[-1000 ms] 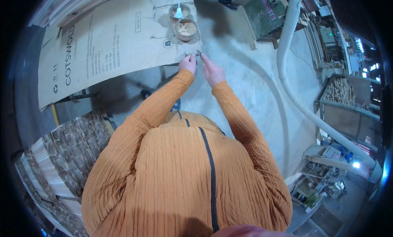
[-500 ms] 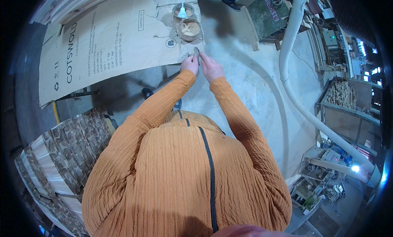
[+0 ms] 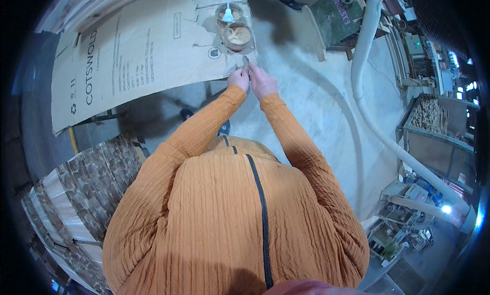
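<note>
My left hand (image 3: 238, 79) and my right hand (image 3: 263, 82) meet at the near right corner of the cardboard sheet (image 3: 163, 50). Between them a small grey blade-like tool (image 3: 245, 60) points away from me, its handle hidden. My right fingers close around it. The left fingers are curled beside it, and what they grip cannot be made out. Just beyond stands a round tub of tan paste (image 3: 237, 36). A second round tub (image 3: 222, 14) sits behind it, with a pale, wide-ended spatula or brush (image 3: 228, 13) in it.
Stacked patterned panels (image 3: 97, 167) stand at my left. A thick pale hose (image 3: 365, 106) curves along the right, past a dark green machine (image 3: 332, 24) and a bin of wood sticks (image 3: 429, 114). Another person's shoe (image 3: 290, 3) shows at the far edge.
The grey tool's tip has turned slightly and shows more beyond my fingers. Both hands remain together in nearly the same place, and the whole view has shifted slightly.
</note>
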`<control>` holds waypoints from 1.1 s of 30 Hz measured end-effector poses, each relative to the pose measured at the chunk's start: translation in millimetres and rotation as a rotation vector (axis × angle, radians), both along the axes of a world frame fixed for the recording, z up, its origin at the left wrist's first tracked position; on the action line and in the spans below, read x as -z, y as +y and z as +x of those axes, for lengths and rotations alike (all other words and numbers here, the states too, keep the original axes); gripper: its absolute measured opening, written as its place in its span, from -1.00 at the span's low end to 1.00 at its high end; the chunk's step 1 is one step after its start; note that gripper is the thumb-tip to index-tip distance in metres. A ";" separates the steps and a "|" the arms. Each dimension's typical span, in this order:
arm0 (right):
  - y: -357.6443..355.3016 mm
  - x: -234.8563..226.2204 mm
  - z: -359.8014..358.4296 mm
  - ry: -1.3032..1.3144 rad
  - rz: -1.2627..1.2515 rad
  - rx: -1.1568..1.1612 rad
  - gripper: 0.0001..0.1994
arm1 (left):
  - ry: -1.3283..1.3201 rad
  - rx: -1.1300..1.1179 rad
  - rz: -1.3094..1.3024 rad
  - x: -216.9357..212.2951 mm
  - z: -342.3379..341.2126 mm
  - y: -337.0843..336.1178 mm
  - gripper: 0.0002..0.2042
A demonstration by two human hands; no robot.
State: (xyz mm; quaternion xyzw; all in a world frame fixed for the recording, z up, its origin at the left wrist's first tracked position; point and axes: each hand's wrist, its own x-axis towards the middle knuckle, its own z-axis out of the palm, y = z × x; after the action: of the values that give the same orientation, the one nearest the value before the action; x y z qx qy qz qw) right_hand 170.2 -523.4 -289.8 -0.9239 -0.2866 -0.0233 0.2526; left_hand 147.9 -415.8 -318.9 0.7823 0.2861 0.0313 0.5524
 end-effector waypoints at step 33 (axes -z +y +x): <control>-4.6 -9.7 -4.0 0.181 -0.164 0.071 -0.80 | 0.023 -0.226 -0.222 -10.3 -10.9 -4.7 -0.51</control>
State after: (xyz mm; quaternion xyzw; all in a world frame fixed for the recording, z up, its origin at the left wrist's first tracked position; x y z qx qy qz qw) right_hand 166.2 -528.0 -280.1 -0.9494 -0.2308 0.0746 0.1998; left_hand 137.0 -420.5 -308.6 0.6795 0.3803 0.0525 0.6252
